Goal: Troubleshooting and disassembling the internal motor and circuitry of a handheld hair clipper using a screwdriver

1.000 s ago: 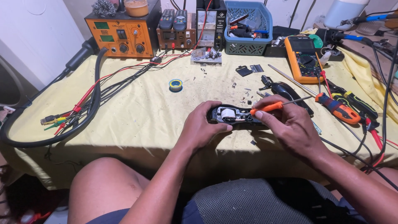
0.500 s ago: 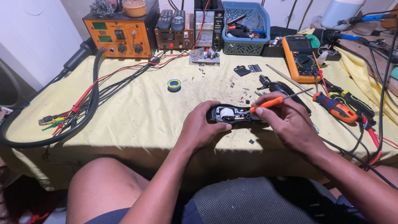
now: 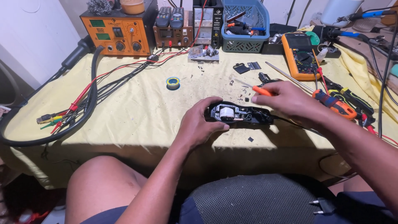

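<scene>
An opened black device with a white round motor part inside lies on the yellow cloth. My left hand grips its left end. My right hand hovers over its right end and holds a small orange-handled screwdriver, whose tip points left, away from the device. A thin black cord runs from the device under my right wrist.
An orange station, bench supplies and a blue basket line the back edge. An orange multimeter, pliers and screwdrivers lie at right. A solder roll and cable bundle sit at left. Small black parts lie behind the device.
My right hand has lifted the screwdriver off the device and drawn it back a little. My left hand still holds the device in place.
</scene>
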